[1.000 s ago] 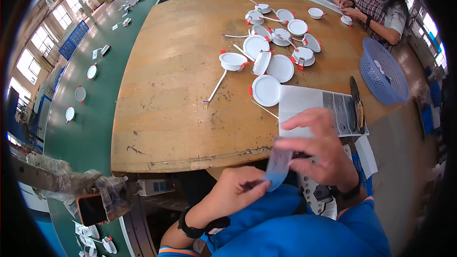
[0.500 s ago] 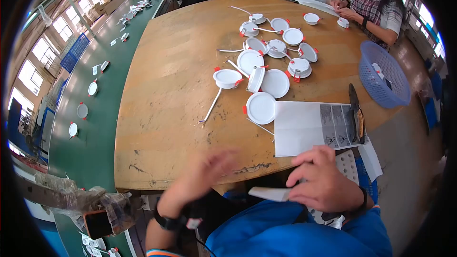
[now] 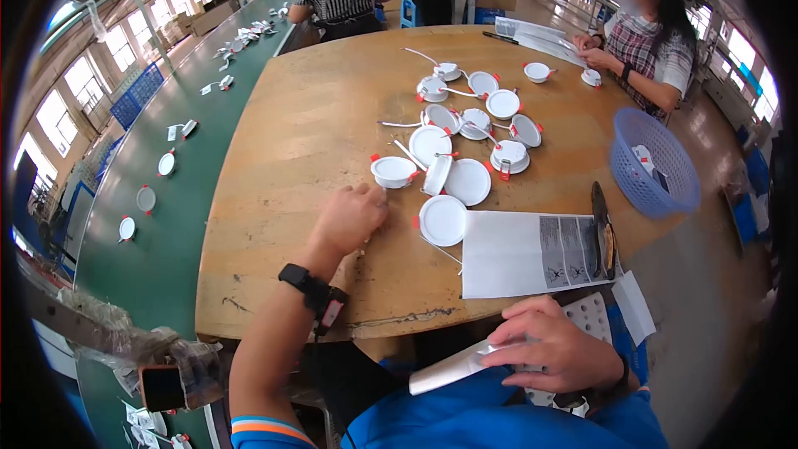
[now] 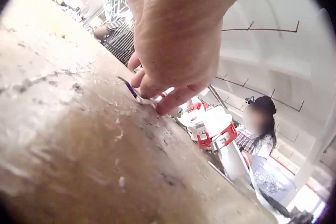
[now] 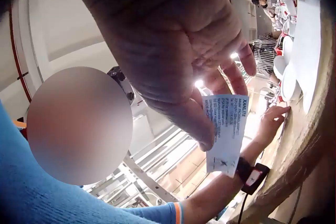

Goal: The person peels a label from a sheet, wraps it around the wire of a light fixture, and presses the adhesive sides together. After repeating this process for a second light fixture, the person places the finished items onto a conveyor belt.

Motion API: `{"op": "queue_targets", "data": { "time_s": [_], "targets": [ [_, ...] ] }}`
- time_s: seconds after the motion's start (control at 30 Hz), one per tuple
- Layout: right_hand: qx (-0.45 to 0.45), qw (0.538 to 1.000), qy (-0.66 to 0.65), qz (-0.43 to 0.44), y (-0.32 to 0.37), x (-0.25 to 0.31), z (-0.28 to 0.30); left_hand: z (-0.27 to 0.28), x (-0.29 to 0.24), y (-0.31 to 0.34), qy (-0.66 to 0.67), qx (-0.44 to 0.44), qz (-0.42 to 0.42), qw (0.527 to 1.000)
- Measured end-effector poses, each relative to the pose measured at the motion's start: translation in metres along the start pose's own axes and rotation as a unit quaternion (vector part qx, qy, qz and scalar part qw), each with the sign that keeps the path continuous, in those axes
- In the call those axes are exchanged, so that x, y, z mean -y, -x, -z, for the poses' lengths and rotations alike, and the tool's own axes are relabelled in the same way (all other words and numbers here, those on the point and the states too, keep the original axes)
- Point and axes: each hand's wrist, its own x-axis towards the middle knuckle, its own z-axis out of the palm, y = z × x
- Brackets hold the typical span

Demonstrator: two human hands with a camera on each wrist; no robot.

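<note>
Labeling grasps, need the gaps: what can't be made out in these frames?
Left hand fingertips: head view, hidden by the hand's own back; grip unclear.
Thin purple piece at those fingertips: left wrist view, blurred, unidentifiable.
Label print in the right hand: right wrist view, too small to read.
Basket contents: head view, too small.

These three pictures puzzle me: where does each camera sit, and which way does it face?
Head: worn on the head, facing forward and down at the wooden table; shows both forearms, left hand and right hand.
Left wrist: below the left hand, looking along the wooden table; fingers pinch a thin cable end.
Right wrist: below the right hand, looking up past the palm at its label.
Shared: head and right wrist both show the label and the left wrist strap.
</note>
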Motion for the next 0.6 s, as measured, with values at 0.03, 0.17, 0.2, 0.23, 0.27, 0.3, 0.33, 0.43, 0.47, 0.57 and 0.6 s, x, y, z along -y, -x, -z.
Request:
{"op": "queue_targets", "data": {
  "time_s": [0.03,0.17,0.2,0.23,0.27,0.3,0.33,0.43,0.47,0.57,0.6],
  "targets": [
    [-0.017,1.000,0.003,0.009,-0.001,0.002,-0.001,0.003,-0.002,0.000,-0.008,-0.019,-0.021,1.000],
    [-0.070,0.997,0.009,0.031,-0.002,0.010,-0.001,0.023,-0.010,0.007,0.007,-0.094,-0.101,0.990],
    [-0.077,0.996,0.006,0.035,-0.002,0.012,-0.001,0.025,-0.011,0.013,0.015,-0.139,-0.135,0.981],
    [-0.082,0.996,-0.008,0.041,-0.002,0.013,-0.001,0.034,-0.016,0.024,0.027,-0.167,-0.106,0.980],
    [-0.088,0.995,-0.024,0.047,0.000,0.013,0.000,0.039,-0.022,0.036,0.128,-0.202,-0.039,0.970],
    [-0.093,0.993,-0.042,0.052,0.001,0.012,0.000,0.042,-0.028,0.050,0.227,-0.232,0.030,0.945],
    [-0.093,0.992,-0.064,0.059,0.001,0.011,-0.001,0.045,-0.036,0.065,0.323,-0.257,0.098,0.906],
    [-0.097,0.978,-0.157,0.093,-0.012,0.006,-0.004,0.057,-0.074,0.117,0.759,-0.291,0.221,0.540],
    [-0.088,0.970,-0.205,0.099,-0.019,0.004,-0.009,0.062,-0.094,0.132,0.807,-0.278,0.260,0.453],
    [-0.061,0.918,-0.386,0.074,-0.038,0.000,-0.042,0.047,-0.153,0.178,0.862,-0.153,0.349,0.334],
    [-0.049,0.906,-0.419,0.037,-0.043,0.001,-0.057,0.039,-0.173,0.187,0.864,-0.127,0.368,0.319]
  ]
}}
